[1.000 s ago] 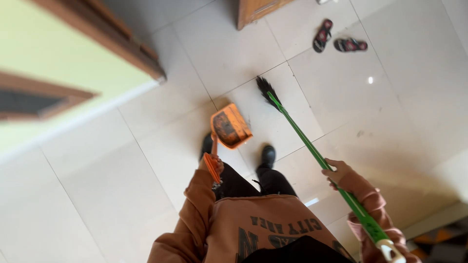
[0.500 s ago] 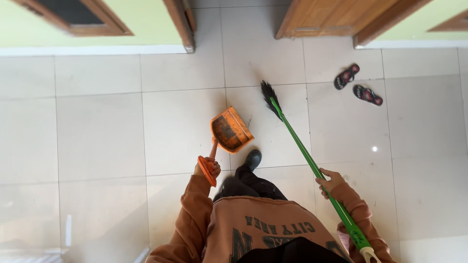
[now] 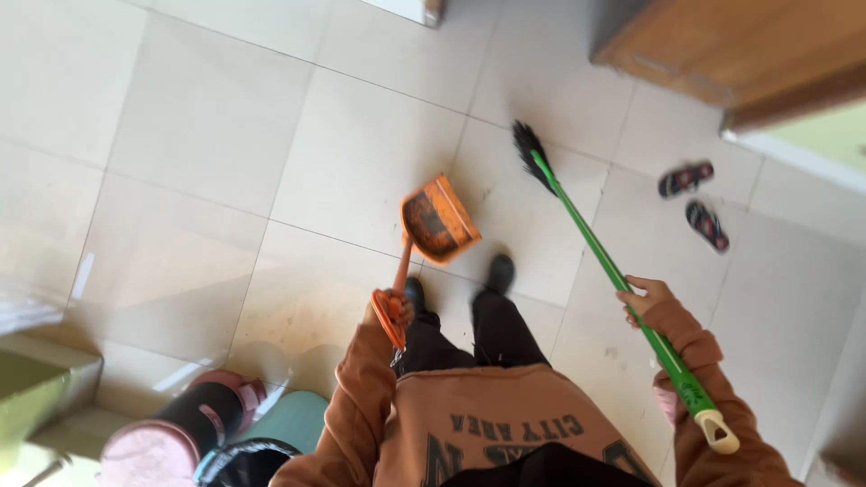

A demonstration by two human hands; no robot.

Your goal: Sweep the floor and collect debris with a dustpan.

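Now the left hand [image 3: 390, 311] is clenched around the top of the long handle of the orange plastic dustpan [image 3: 438, 219], which hangs just above the pale tiled floor [image 3: 207, 135] in front of the black shoes [image 3: 498, 271]. The fingers of the right hand [image 3: 651, 299] grasp the green broom with black bristles [image 3: 603, 252], its bristle end down near the floor beside the pan. Dark dirt already lies inside the pan, and some marks remain on the tiles. A pair of sandals [image 3: 696, 200] lies apart.
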